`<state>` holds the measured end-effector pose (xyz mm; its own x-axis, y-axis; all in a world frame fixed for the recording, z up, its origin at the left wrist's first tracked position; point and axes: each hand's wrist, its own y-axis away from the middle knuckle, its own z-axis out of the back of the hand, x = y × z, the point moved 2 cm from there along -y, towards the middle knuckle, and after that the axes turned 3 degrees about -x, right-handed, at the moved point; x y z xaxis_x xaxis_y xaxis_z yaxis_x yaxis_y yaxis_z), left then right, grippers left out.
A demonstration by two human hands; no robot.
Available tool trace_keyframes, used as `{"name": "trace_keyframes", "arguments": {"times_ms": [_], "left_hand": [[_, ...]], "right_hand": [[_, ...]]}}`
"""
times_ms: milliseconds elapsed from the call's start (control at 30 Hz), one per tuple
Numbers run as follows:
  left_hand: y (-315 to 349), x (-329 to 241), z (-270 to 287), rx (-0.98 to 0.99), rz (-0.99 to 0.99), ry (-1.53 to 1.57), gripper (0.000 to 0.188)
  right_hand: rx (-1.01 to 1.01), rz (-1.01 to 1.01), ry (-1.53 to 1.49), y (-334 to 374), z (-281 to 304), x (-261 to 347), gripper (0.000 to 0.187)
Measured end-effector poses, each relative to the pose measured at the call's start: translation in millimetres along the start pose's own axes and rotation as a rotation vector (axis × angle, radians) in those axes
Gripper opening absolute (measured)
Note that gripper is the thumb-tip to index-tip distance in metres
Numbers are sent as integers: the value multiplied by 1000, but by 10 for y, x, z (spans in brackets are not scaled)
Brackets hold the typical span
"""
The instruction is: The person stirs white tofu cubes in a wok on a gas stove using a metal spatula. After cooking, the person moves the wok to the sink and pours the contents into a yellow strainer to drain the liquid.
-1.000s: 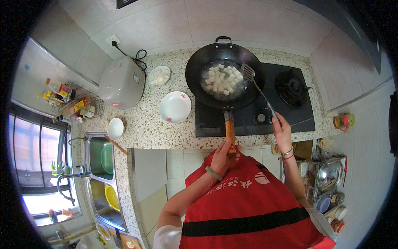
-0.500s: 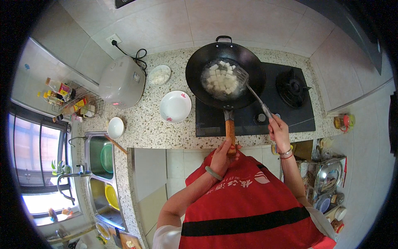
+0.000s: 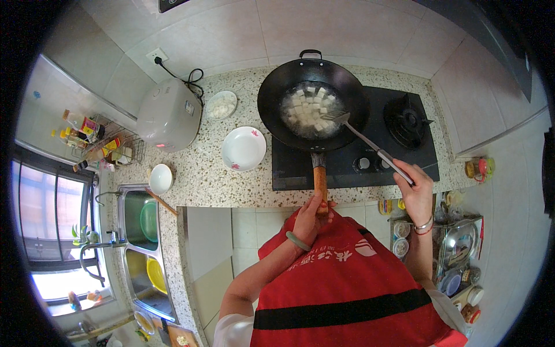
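A black wok (image 3: 272,95) stands on the left side of the gas cooktop (image 3: 300,173). White cubes (image 3: 309,110) that look like tofu lie in bubbling liquid at its bottom. My left hand (image 3: 313,217) is closed around the end of the wok's wooden handle (image 3: 320,179). In my right hand (image 3: 416,188), over the cooktop's front right, is the handle of a slotted metal spatula (image 3: 370,141). Its head dips into the wok at the right edge of the cubes.
Left of the wok are a flower-patterned plate (image 3: 244,149), a small dish of white food (image 3: 221,105), a rice cooker (image 3: 167,118) and a white bowl (image 3: 161,178). A bare burner (image 3: 409,120) is on the right. The double sink (image 3: 141,248) lies far left.
My right hand has moved right and toward me, drawing the spatula's head nearer the front right of the cubes. My left hand keeps its place on the wok handle.
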<state>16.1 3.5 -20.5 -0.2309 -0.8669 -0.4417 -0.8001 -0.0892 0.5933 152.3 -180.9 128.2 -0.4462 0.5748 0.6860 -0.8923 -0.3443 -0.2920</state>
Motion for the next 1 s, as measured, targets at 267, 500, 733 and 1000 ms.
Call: {"name": "trace_keyframes", "arguments": {"times_ms": [267,500,733,1000], "left_hand": [[-27,28,23,-1,10,-24,34],[-1,13,2,-20,20,-38,36],[-11,24,27,10,-11,-16,31],[6,-11,-11,9,-1,-4,29]], "right_hand": [[88,52,31,70,94,68,26],[97,38,58,78,-171,2,25],[112,58,130,46,-402,15,27],[93,107,196,-7,-590,-89,28]]}}
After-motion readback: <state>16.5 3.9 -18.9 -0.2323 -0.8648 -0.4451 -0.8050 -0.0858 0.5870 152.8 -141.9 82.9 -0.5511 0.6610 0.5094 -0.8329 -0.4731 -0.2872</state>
